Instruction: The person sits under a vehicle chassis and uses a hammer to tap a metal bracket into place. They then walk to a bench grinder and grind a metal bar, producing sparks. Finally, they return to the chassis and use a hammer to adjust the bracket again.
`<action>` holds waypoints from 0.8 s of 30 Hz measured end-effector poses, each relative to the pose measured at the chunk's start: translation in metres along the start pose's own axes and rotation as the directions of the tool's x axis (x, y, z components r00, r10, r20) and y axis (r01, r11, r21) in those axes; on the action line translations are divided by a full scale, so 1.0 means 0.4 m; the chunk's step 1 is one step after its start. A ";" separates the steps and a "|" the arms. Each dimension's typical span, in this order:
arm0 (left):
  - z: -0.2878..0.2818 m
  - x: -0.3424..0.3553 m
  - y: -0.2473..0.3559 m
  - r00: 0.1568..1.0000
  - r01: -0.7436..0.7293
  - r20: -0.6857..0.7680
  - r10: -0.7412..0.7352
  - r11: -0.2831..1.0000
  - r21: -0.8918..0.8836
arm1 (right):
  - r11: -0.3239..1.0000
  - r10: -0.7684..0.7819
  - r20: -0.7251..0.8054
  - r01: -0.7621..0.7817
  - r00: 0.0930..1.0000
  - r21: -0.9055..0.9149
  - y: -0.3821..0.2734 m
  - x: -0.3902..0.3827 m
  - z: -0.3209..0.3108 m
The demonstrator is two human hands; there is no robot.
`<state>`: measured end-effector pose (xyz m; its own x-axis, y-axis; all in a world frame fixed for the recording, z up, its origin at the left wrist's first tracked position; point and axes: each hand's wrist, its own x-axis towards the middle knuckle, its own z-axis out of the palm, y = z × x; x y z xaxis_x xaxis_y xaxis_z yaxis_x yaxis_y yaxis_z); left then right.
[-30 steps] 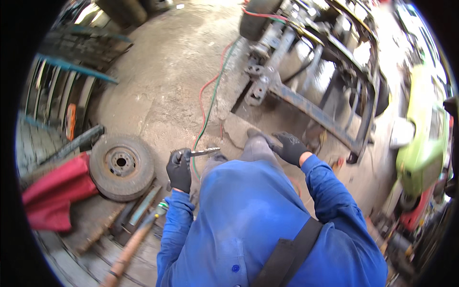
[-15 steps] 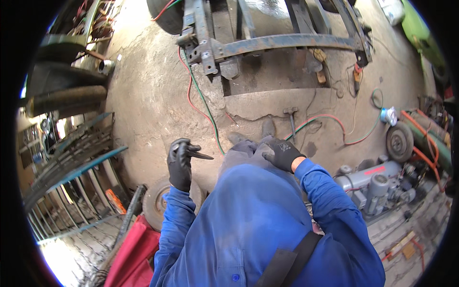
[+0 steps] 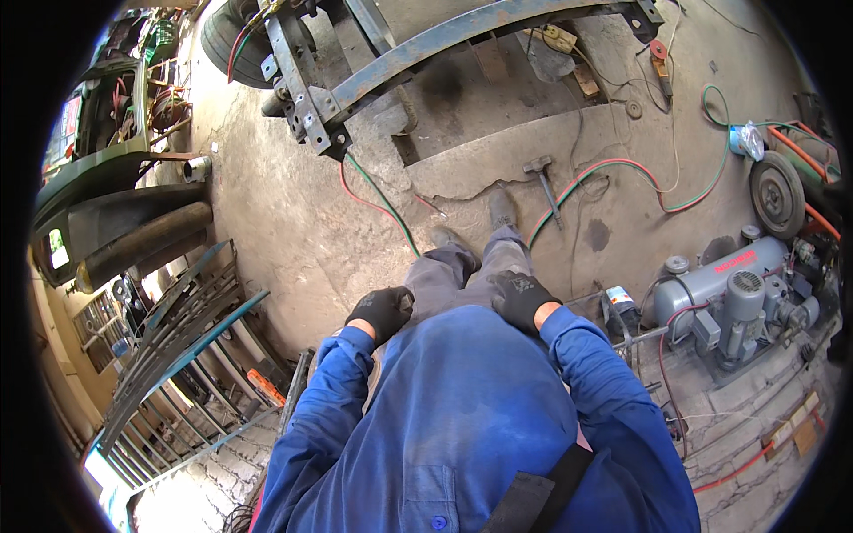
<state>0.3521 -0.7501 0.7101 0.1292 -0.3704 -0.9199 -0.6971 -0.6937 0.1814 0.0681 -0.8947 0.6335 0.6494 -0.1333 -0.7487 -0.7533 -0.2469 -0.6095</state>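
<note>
My left hand (image 3: pixel 382 313), in a black work glove, rests at my left thigh with its fingers curled closed. Whatever may be inside the fingers is hidden. My right hand (image 3: pixel 520 299), gloved the same way, lies over my right thigh with fingers apart and holds nothing visible. Both hands are close to my grey trousers (image 3: pixel 449 275). In front of my shoes (image 3: pixel 502 209) a hammer (image 3: pixel 544 191) lies on the concrete floor. Past it stands a rusty blue-grey metal vehicle frame (image 3: pixel 426 53).
Red and green hoses (image 3: pixel 613 164) snake over the floor. An angle grinder (image 3: pixel 659 67) lies far right. At right stand a grey air compressor (image 3: pixel 733 275) and a wheel (image 3: pixel 777 195). Metal racks (image 3: pixel 191 355) and dark body panels (image 3: pixel 133 213) fill the left. A recess (image 3: pixel 480 115) lies under the frame.
My left hand has come down and inward to my thigh. A dark pointed shape at its fingers no longer shows. My right hand stays on my thigh; the view has shifted.
</note>
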 end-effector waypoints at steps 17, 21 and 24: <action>-0.028 0.065 -0.139 0.938 -0.264 -0.232 0.257 0.965 0.000 | 0.994 0.038 -0.156 -0.053 0.987 -0.096 -0.111 0.080 0.059; -0.154 0.025 -0.117 0.739 -0.549 -0.465 0.488 0.836 0.005 | 0.982 -0.189 -0.225 0.184 0.956 -0.040 -0.226 0.114 -0.001; -0.239 -0.010 -0.047 0.466 -0.743 -0.580 0.668 0.652 0.154 | 0.925 -0.159 -0.357 0.265 0.920 0.271 -0.320 0.134 -0.066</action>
<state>0.4323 -0.7946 0.7437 0.0039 -0.9944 -0.1054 -0.6589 -0.0818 0.7478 0.2020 -0.8955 0.6782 0.7548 -0.4259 -0.4990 -0.5528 -0.0033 -0.8333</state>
